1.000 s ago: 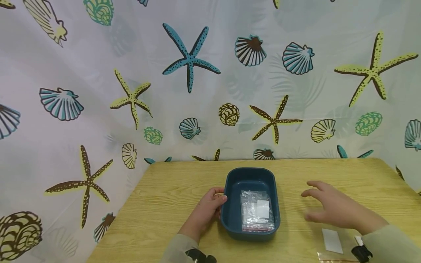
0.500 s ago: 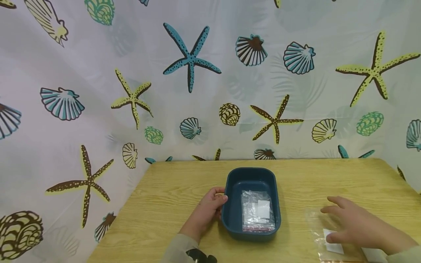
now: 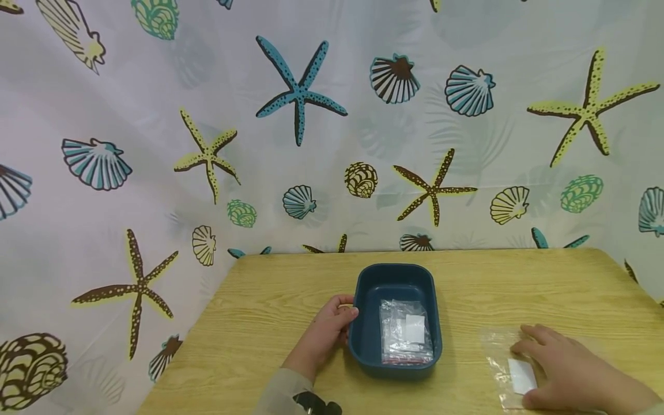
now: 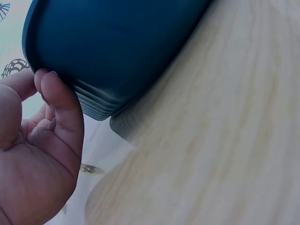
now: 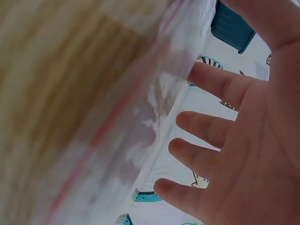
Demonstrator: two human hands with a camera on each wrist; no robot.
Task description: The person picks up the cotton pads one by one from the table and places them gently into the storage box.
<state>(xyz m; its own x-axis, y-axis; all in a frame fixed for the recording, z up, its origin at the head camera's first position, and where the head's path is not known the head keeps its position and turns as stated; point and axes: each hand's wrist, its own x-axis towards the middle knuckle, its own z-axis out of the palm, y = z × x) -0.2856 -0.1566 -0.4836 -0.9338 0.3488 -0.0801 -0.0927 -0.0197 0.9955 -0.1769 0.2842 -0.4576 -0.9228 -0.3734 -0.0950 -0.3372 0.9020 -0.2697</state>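
Observation:
A dark blue plastic bin (image 3: 368,346) stands on the table, left of the right hand. In it lies a stack of clear zip bags (image 3: 394,340) with white labels. My left hand (image 3: 328,328) holds the bin's left rim between thumb and fingers; the left wrist view shows the thumb (image 4: 61,93) right at the rim. Flat on the table at the right is another clear zip bag (image 3: 498,357) with a white label (image 3: 521,376). My right hand (image 3: 570,369) is over that bag with fingers extended, its thumb near the label. In the right wrist view a fingertip meets the bag's edge.
The wood-grain table (image 3: 280,288) runs back to a white curtain (image 3: 332,144) printed with starfish and shells. The same curtain also borders the left side. A black strap piece (image 3: 311,403) sits on the left sleeve (image 3: 287,392).
My right hand has moved from beside the bin to the right and down, and now lies low over the loose zip bag. The left hand and bin have not moved.

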